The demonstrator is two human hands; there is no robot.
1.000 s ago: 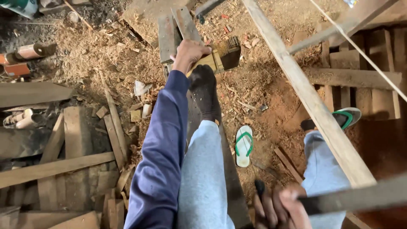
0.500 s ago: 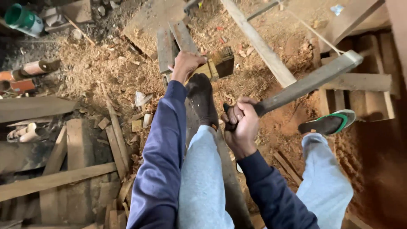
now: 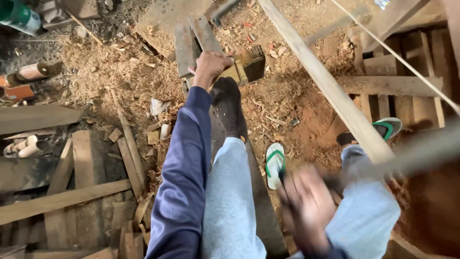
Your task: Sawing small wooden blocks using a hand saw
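While the left hand (image 3: 211, 64) stretches far forward and grips a small yellowish wood block (image 3: 238, 72), that block sits on the far end of a dark plank (image 3: 261, 201) running under the person's leg, just ahead of a dark-socked foot (image 3: 229, 108) planted on the plank. Right hand (image 3: 306, 211) is blurred, low and near the body, closed around the handle of a long tool (image 3: 412, 153) that streaks up to the right; blade shape can't be told through the blur. Blue sleeve on the left arm, light grey trousers. One green-and-white sandal (image 3: 275, 165) lies loose on the sawdust just right of the plank, a second sandal (image 3: 383, 128) is on the other foot, further right. A pale long pole (image 3: 326, 81) runs diagonally across the upper right, above the ground. Floor is sawdust and reddish dirt, with offcuts and boards (image 3: 62, 196) piled at left, more planks at upper right, a green container (image 3: 19, 15) in the top left corner.
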